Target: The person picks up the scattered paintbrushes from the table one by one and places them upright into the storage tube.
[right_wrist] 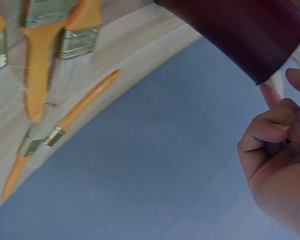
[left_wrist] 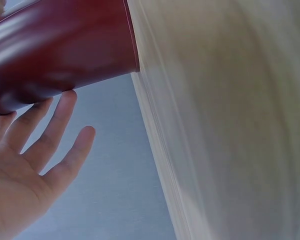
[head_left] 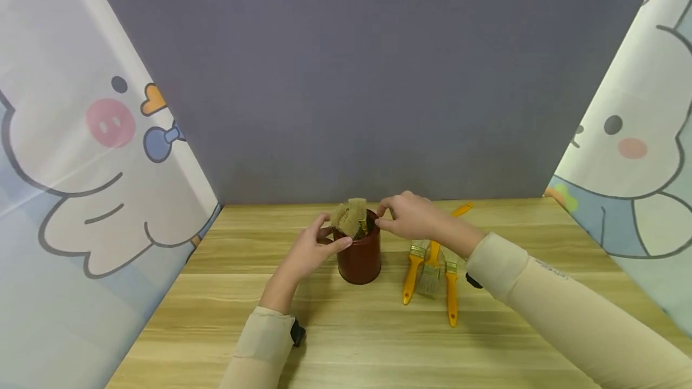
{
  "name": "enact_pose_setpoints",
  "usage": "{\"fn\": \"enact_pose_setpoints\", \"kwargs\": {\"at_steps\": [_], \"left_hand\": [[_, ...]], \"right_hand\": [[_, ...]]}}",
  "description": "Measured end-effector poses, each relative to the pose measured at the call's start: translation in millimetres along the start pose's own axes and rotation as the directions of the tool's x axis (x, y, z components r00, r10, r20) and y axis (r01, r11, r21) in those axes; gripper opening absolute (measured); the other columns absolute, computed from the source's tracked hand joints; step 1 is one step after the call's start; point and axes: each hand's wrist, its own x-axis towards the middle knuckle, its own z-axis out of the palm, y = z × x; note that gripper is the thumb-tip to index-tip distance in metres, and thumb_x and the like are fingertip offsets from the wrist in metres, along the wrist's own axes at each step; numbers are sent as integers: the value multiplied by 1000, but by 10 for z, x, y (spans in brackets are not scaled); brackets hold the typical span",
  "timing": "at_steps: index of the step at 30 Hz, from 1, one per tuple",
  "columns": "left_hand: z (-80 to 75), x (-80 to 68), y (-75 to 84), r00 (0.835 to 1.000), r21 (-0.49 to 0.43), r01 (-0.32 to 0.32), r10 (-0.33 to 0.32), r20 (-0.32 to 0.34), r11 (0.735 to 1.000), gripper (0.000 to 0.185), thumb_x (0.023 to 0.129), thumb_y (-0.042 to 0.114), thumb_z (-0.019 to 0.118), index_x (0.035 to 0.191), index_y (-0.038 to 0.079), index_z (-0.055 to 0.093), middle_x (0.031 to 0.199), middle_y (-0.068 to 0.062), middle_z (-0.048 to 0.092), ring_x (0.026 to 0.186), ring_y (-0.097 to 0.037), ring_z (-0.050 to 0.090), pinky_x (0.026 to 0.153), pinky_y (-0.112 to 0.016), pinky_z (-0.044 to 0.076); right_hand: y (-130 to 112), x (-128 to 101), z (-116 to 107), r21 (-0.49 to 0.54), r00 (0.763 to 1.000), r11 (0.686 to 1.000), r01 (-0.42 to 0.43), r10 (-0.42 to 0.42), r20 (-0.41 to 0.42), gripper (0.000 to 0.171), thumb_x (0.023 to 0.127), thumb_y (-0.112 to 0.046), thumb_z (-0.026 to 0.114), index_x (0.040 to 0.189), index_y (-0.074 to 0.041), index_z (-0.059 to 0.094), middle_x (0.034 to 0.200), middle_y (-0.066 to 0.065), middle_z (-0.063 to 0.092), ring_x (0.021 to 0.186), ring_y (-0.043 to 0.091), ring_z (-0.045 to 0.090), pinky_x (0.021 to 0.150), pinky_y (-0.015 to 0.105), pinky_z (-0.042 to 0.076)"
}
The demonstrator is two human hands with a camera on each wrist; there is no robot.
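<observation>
A dark red cylindrical container stands upright on the table, with bristle-up paintbrushes bunched in its left side. My left hand holds the container from the left, thumb at the front rim and other fingers round the far side. In the left wrist view, those fingertips touch the red wall. My right hand is at the right rim, thumb and index fingertips a little apart; the remaining fingers are curled in the right wrist view. I cannot tell whether it pinches the rim.
Several paintbrushes with orange handles lie on the wooden table to the right of the container, partly under my right forearm. A grey panel rises behind the table. Cartoon-printed sheets stand at both sides.
</observation>
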Motion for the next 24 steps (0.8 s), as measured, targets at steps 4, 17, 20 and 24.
{"fn": "enact_pose_setpoints", "kwargs": {"at_steps": [4, 17, 20, 24], "left_hand": [[5, -6, -14, 1000, 8, 14, -14, -14, 1000, 96, 92, 61, 79, 166, 22, 33, 163, -22, 49, 146, -40, 56, 113, -62, 50], [-122, -152, -92, 999, 7, 18, -18, -36, 1000, 81, 93, 53, 81, 159, 27, 41, 159, -19, 55, 130, -34, 68, 106, -55, 57], [-183, -236, -143, 999, 6, 4, -3, -44, 1000, 73, 94, 47, 82, 154, 26, 46, 153, -19, 61, 127, -33, 70, 104, -54, 58], [-209, -310, -183, 999, 8, -14, 14, -40, 1000, 67, 94, 43, 83, 150, 25, 51, 148, -18, 66, 123, -32, 72, 101, -52, 60]], "right_hand": [[108, 17, 116, 44, 1000, 999, 6, -6, 1, 29, 110, -34, 60, 117, -12, 77, 53, -5, 50, 43, 9, 35, 48, 24, 35], [257, 52, 511, 298, 994, 948, -113, 104, 46, 69, 109, -68, 39, 121, -11, 76, 99, 4, 73, 86, 18, 65, 84, 45, 56], [167, 81, 559, 314, 997, 947, -74, 67, 35, 62, 110, -64, 41, 113, -14, 77, 79, -1, 61, 70, 15, 54, 73, 38, 50], [159, 81, 629, 298, 998, 953, -56, 49, 30, 64, 113, -61, 37, 119, -11, 76, 86, 6, 68, 75, 14, 59, 78, 39, 52]]}}
